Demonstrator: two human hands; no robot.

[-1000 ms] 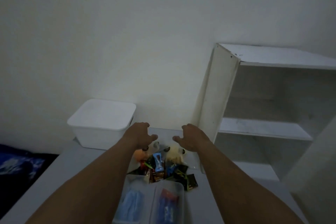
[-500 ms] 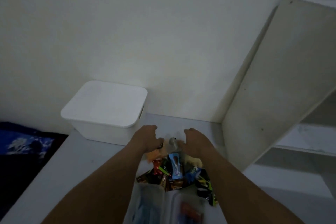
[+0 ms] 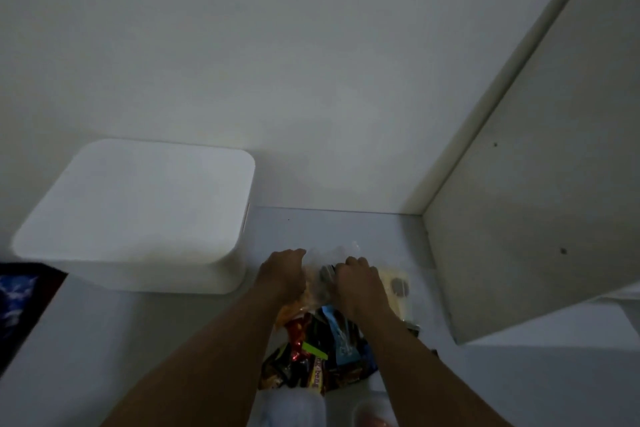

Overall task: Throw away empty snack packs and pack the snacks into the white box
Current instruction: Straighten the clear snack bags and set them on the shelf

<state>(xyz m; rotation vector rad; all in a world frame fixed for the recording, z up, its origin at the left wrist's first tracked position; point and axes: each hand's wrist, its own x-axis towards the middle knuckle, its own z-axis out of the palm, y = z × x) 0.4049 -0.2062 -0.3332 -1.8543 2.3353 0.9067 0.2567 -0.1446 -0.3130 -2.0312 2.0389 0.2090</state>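
A white box with its lid on stands at the back left of the grey table. A pile of colourful snack packs lies in front of me, partly inside a clear plastic bag. My left hand and my right hand both grip the far edge of that clear bag, a little apart, just beyond the pile. A pale flat pack with a dark round spot lies to the right of my right hand. My forearms hide parts of the pile.
The side panel of a white shelf unit rises at the right. The white wall is close behind the table. Clear plastic containers sit at the near edge. A dark blue cloth lies beyond the table's left edge.
The view has tilted down and moved closer to the table. Both hands have come nearer together and closed on the far edge of the clear bag.
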